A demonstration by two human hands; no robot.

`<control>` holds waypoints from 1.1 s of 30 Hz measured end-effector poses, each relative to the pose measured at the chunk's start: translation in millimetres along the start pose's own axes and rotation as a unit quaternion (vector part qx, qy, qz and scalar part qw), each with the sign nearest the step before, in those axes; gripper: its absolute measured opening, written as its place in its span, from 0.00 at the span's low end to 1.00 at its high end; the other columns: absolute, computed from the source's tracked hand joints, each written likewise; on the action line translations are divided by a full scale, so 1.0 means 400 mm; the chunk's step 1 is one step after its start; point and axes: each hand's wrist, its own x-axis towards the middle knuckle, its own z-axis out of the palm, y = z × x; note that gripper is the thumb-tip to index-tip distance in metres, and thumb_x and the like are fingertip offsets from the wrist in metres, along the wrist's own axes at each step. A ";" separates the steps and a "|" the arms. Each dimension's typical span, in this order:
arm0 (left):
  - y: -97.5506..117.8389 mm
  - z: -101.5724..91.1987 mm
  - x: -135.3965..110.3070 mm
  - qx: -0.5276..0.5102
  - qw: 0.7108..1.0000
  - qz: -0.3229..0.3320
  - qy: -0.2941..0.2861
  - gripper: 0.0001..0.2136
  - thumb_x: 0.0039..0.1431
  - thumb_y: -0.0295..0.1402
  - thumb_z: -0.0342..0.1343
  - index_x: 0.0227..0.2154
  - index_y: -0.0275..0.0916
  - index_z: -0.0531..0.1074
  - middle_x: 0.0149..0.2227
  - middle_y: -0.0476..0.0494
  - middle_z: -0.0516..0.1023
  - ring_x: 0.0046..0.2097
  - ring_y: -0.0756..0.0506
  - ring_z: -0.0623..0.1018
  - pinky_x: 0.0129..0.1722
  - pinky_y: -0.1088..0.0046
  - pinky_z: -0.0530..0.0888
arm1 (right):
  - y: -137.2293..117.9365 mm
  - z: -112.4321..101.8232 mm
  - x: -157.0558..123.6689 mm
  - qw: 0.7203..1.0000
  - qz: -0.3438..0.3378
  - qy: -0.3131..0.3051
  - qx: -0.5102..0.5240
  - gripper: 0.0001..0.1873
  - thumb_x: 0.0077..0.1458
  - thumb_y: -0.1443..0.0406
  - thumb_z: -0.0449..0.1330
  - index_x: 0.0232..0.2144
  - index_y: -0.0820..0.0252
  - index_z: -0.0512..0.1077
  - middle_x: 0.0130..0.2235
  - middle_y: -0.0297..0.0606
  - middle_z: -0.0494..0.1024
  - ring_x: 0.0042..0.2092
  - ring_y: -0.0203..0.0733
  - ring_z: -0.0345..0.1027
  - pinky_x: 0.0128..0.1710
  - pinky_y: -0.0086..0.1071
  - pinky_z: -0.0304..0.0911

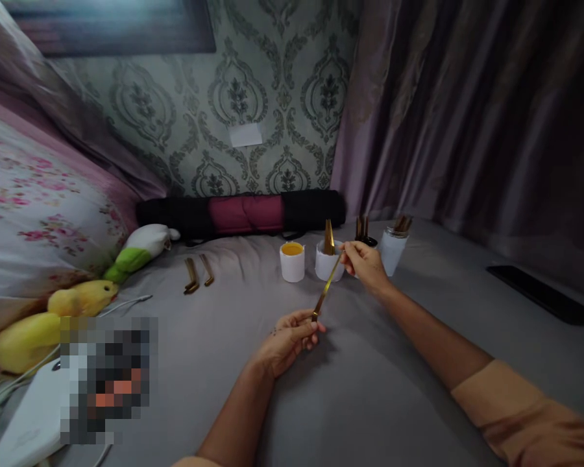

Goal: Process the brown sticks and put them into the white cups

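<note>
A long, slim gold-coloured utensil (327,287) slants between my hands; its exact kind is not clear. My left hand (292,337) pinches its lower end, where a short dark-gold part shows. At the upper end, the fingers of my right hand (365,263) are closed on it, beside a white cup (327,267). Gold utensils (329,239) stand upright in that cup. To its left is another white cup (292,267) with a yellow-orange inside. Partly behind my right hand is a dark-rimmed container (369,241) with upright utensils, and a white jar (393,253) holds several more.
Several gold utensils (191,275) lie on the grey sheet (243,311) at left. Plush toys (82,298), a white cable (126,303) and a white device (34,415) line the left side. A black phone-like slab (545,294) lies right. A black-and-maroon roll (246,215) rests against the wall.
</note>
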 end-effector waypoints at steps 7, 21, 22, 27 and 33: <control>-0.001 0.000 0.001 -0.011 1.000 0.009 0.009 0.16 0.45 0.30 0.61 0.38 0.30 0.69 0.33 0.40 0.74 0.25 0.56 0.69 0.23 0.81 0.63 | -0.022 -0.020 -0.001 0.999 0.038 -0.015 0.011 0.16 0.48 0.54 0.56 0.28 0.62 0.67 0.22 0.32 0.69 0.16 0.26 0.54 0.14 0.23 0.49; 0.003 0.001 0.003 -0.055 0.997 0.003 0.059 0.11 0.49 0.28 0.58 0.36 0.31 0.68 0.31 0.41 0.74 0.25 0.55 0.70 0.24 0.81 0.66 | -0.077 -0.054 0.013 0.992 0.100 -0.056 -0.059 0.08 0.49 0.63 0.56 0.23 0.63 0.66 0.23 0.34 0.72 0.18 0.27 0.60 0.16 0.22 0.55; 0.004 0.000 0.004 -0.057 0.996 0.003 0.065 0.11 0.50 0.29 0.57 0.36 0.31 0.68 0.30 0.41 0.74 0.25 0.55 0.70 0.24 0.81 0.66 | -0.081 -0.058 0.017 0.992 0.101 -0.048 -0.052 0.07 0.49 0.64 0.56 0.24 0.63 0.67 0.23 0.34 0.71 0.18 0.27 0.60 0.16 0.23 0.55; 0.006 -0.006 0.005 -0.078 0.992 0.001 0.097 0.10 0.52 0.31 0.55 0.36 0.31 0.68 0.29 0.42 0.73 0.26 0.54 0.71 0.26 0.79 0.67 | -0.100 -0.084 0.038 0.994 0.103 -0.001 -0.033 0.07 0.50 0.64 0.57 0.24 0.63 0.67 0.22 0.35 0.70 0.18 0.28 0.60 0.16 0.24 0.56; 0.010 -0.026 0.006 -0.128 0.987 0.004 0.095 0.08 0.52 0.27 0.54 0.36 0.32 0.69 0.29 0.44 0.72 0.26 0.55 0.70 0.25 0.81 0.67 | -0.134 -0.122 0.056 0.994 0.095 0.035 -0.035 0.07 0.52 0.68 0.55 0.23 0.62 0.68 0.22 0.37 0.70 0.19 0.30 0.61 0.16 0.25 0.56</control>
